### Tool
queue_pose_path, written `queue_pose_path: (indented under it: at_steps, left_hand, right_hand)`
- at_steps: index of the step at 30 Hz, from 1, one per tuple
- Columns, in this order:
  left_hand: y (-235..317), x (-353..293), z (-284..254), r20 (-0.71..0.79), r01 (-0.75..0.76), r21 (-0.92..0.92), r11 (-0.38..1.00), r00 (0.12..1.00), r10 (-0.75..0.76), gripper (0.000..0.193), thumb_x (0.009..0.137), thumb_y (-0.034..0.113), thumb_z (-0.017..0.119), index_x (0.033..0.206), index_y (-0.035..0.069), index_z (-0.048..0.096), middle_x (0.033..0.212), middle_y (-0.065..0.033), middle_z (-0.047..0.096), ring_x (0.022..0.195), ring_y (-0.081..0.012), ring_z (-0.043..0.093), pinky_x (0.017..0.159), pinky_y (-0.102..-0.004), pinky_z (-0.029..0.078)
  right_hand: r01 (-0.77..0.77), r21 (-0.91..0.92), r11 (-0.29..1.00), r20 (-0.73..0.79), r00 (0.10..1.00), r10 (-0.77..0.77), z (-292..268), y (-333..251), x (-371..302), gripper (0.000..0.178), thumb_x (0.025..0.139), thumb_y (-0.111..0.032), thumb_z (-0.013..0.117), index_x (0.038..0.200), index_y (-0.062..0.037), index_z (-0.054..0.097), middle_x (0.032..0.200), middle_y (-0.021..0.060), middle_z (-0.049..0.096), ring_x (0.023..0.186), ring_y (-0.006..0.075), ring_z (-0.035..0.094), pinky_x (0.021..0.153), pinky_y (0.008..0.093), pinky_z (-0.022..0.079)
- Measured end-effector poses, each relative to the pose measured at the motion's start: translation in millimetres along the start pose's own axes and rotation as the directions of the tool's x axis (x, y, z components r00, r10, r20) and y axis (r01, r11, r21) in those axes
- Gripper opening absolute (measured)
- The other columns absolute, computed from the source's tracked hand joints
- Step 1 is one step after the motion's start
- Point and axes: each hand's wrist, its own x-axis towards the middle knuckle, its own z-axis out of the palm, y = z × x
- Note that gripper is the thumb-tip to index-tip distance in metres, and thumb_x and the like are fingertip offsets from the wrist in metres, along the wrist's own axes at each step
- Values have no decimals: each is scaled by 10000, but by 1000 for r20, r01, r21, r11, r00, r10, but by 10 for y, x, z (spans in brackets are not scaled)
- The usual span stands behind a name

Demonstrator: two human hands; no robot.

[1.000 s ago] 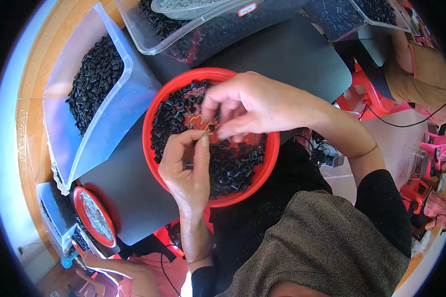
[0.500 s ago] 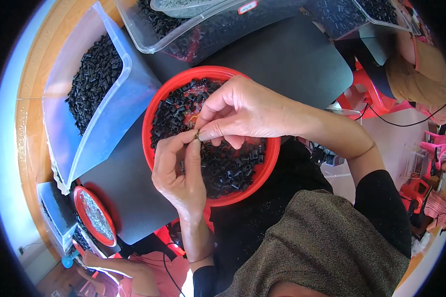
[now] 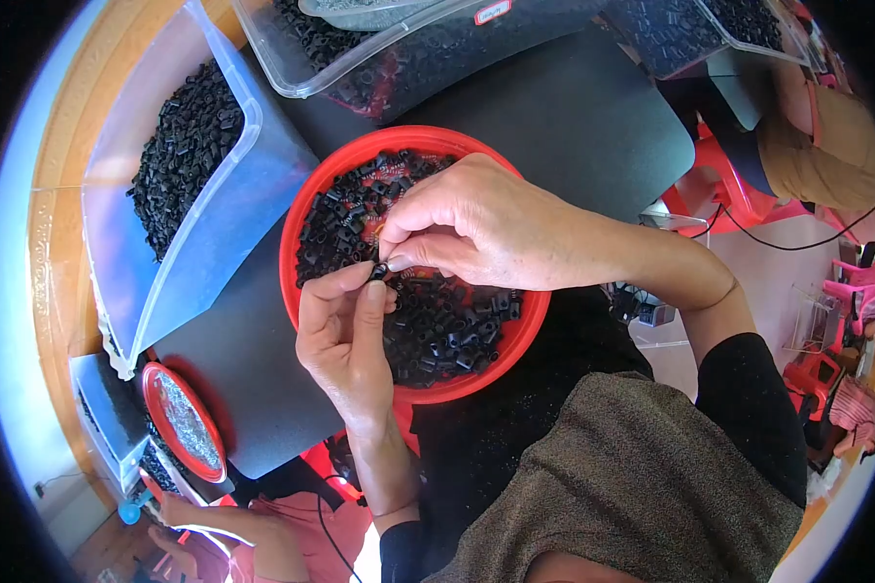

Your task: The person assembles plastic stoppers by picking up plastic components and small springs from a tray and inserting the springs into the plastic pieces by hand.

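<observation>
Over a round red basin (image 3: 531,340), my two hands meet at the fingertips. My left hand (image 3: 345,335) pinches a small black plastic piece (image 3: 379,271) between thumb and forefinger. From the right, my right hand (image 3: 491,223) reaches across the basin, its thumb and forefinger pressed together against the top of that piece. Whatever those right fingertips grip is too small to make out. Loose black plastic pieces (image 3: 442,340) fill much of the basin below, and small metal springs (image 3: 391,175) lie among them toward the far side.
A translucent bin (image 3: 248,146) of black pieces tilts at the left; a clear bin (image 3: 311,87) stands behind. A red dish (image 3: 221,457) of shiny small parts sits at the left on the dark table (image 3: 554,107). Other people work at lower left and upper right.
My left hand has shifted slightly down and left, and the black piece between its fingertips now shows plainly. My right fingertips have drawn a little apart from the left ones.
</observation>
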Motion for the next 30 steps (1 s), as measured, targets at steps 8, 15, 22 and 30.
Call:
queue_pose_path:
  at_steps: [8,15,22,30]
  left_hand:
    - [39,-6,0,-10,-11,-7,1000,1000,11,99,842,-73,598,926,-20,598,886,-71,622,718,-99,585,674,-223,485]
    - [94,86,-56,101,9,-387,922,994,33,89,847,-33,597,927,-4,570,865,-96,619,656,-123,532,598,-232,424]
    - [28,130,-151,51,36,-440,897,999,-15,108,878,21,581,983,17,555,898,-120,606,689,-126,499,643,-229,416]
    - [-70,59,-147,38,90,-374,923,996,-81,131,875,0,576,1006,1,579,928,-129,623,708,-116,508,662,-224,423]
  right_hand:
    - [-16,-66,998,89,996,21,-74,-94,92,114,770,-78,687,812,20,649,663,119,633,594,201,629,549,296,469]
    - [-335,270,903,324,914,243,-195,-213,322,180,761,-150,744,750,11,666,619,36,623,512,90,556,486,243,429]
    - [5,-399,917,119,992,47,-200,43,157,135,765,-143,677,813,-18,673,723,135,624,702,278,630,617,370,480]
    - [92,-675,732,221,972,81,27,108,79,123,744,-131,664,717,-11,654,759,131,595,707,308,626,609,414,493]
